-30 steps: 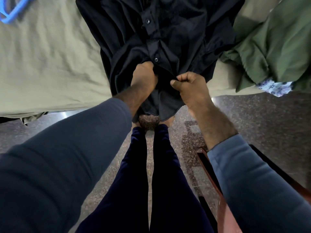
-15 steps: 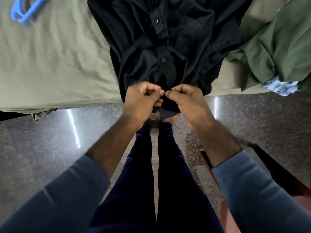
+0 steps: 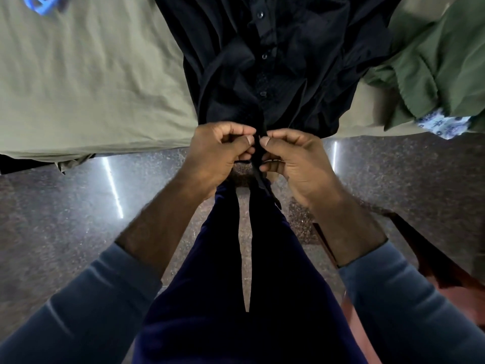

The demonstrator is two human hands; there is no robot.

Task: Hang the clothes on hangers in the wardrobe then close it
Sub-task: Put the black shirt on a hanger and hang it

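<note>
A black button-up shirt [image 3: 278, 61] lies face up on the bed, its hem hanging over the near edge. My left hand [image 3: 220, 151] and my right hand [image 3: 294, 156] meet at the bottom of the shirt's front placket, each pinching the fabric between thumb and fingers. Three small black buttons run up the placket above my hands. A blue plastic hanger [image 3: 43, 3] lies at the bed's far left, mostly cut off by the frame's top edge. The wardrobe is out of view.
The bed carries an olive-grey sheet [image 3: 91, 74]. A heap of dark green cloth [image 3: 441, 61] with a floral piece [image 3: 443, 124] beneath it lies on the right. Polished speckled floor [image 3: 65, 206] is below, and a red-brown wooden frame [image 3: 433, 266] stands by my right leg.
Both hands slid down the placket from mid-shirt to the hem and came together, thumb to thumb. The view shifted closer, and the hanger moved toward the top edge.
</note>
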